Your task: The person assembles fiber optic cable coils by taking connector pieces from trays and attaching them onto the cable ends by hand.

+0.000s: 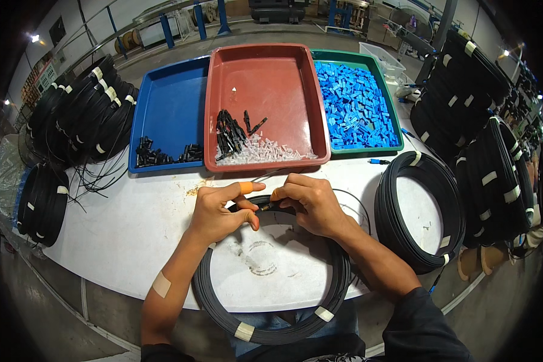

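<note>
My left hand (223, 211) and my right hand (308, 202) meet over a coil of thin black cable (271, 332) that lies on the white table (127, 229) in front of me. Both pinch a small black connector piece (266, 206) on the cable's end between thumb and fingers. Orange finger covers sit on my left index finger and a right fingertip. Beyond the hands stands a red tray (265, 72) with several black connector parts (230, 136) and a pile of small clear parts (262, 154).
A blue tray (169, 96) with several black pieces sits left of the red one; a green tray (361, 60) full of small blue parts sits on the right. Stacked black cable coils (84, 114) stand far left and right (470, 120); another coil (419, 211) lies at my right.
</note>
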`<action>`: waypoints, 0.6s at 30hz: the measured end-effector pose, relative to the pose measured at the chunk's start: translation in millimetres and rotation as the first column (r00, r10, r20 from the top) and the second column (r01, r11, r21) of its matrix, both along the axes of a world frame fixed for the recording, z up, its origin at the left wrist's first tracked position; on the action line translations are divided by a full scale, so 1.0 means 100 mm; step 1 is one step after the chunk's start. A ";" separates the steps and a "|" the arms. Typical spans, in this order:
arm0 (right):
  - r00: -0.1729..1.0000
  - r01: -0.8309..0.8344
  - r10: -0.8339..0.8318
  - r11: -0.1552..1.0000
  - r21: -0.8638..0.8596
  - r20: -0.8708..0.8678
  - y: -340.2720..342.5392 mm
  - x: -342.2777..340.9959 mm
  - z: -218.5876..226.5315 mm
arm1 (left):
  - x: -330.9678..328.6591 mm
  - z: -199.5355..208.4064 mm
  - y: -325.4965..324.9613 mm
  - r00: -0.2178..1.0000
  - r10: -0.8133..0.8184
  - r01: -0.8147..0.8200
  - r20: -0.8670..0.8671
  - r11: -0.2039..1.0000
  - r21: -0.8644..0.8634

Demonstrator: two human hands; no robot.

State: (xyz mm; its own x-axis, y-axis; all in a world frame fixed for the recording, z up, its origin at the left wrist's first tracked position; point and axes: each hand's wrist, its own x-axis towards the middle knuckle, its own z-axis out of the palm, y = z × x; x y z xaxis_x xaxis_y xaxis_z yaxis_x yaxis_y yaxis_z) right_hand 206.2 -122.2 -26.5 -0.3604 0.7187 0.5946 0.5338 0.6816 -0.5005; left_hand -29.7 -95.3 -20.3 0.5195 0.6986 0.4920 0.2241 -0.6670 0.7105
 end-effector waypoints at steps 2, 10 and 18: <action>0.999 0.000 0.000 1.000 0.003 -0.032 -0.03 -0.01 0.03 | -0.01 0.03 -0.01 1.000 0.018 -0.017 0.026 1.000 -0.010; 0.998 -0.024 0.023 1.000 -0.004 -0.065 -0.02 -0.02 0.00 | -0.01 0.01 -0.01 0.998 0.050 -0.051 0.032 0.998 0.032; 0.998 -0.017 0.014 0.998 -0.054 -0.058 -0.03 0.01 -0.01 | 0.01 0.08 -0.03 1.000 -0.011 0.014 -0.021 0.987 0.160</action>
State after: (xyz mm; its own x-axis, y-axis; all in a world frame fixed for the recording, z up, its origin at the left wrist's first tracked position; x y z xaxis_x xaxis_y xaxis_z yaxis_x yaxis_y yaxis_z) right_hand 206.8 -125.4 -27.1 -0.3376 0.7451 0.5752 0.4928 0.6606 -0.5664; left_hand -28.4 -98.4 -12.8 0.5383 0.6051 0.5866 0.2282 -0.7747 0.5897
